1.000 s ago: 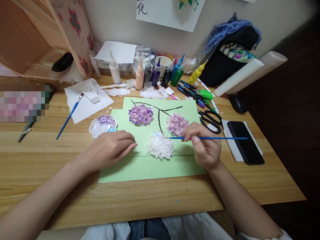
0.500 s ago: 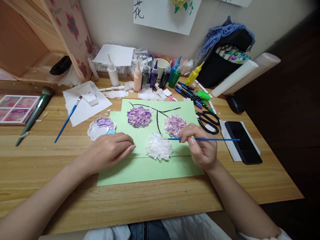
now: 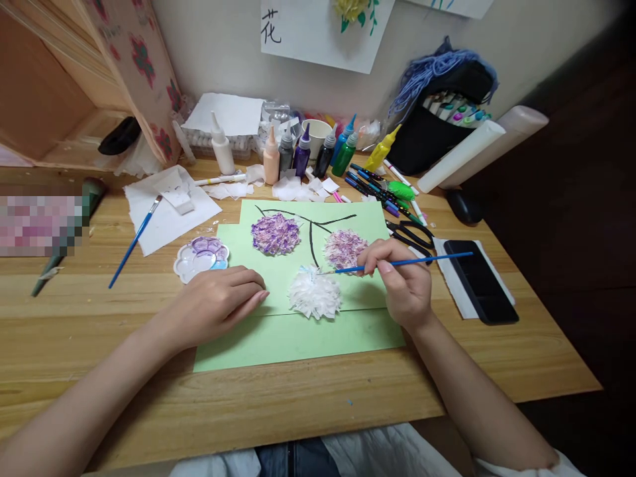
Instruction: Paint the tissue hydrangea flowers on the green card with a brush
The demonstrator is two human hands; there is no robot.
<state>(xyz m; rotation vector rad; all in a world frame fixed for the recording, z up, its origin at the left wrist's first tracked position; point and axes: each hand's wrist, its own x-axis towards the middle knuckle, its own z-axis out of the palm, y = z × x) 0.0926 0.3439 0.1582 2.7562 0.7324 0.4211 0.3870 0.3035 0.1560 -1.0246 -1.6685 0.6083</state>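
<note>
My right hand pinches a thin blue paintbrush, its tip at the upper edge of a white tissue flower that has a faint blue tint on top. The flower lies on green paper, below drawn black stems. Higher on the paper are a purple flower and a pinkish-purple one, partly covered by my right fingers. Resting on the paper's left part, my left hand holds nothing, fingers loosely bent and lying flat. Just above it sits a flower-shaped palette with purple and blue paint.
Paint bottles line the back, with paper scraps and pens before them. Scissors, a phone and a mouse lie right. A second brush rests partly on white paper at the left.
The rear end of the blue brush has risen, so the brush slants more, its tip still at the white flower's top. My left hand stays on the paper. The view has shifted slightly.
</note>
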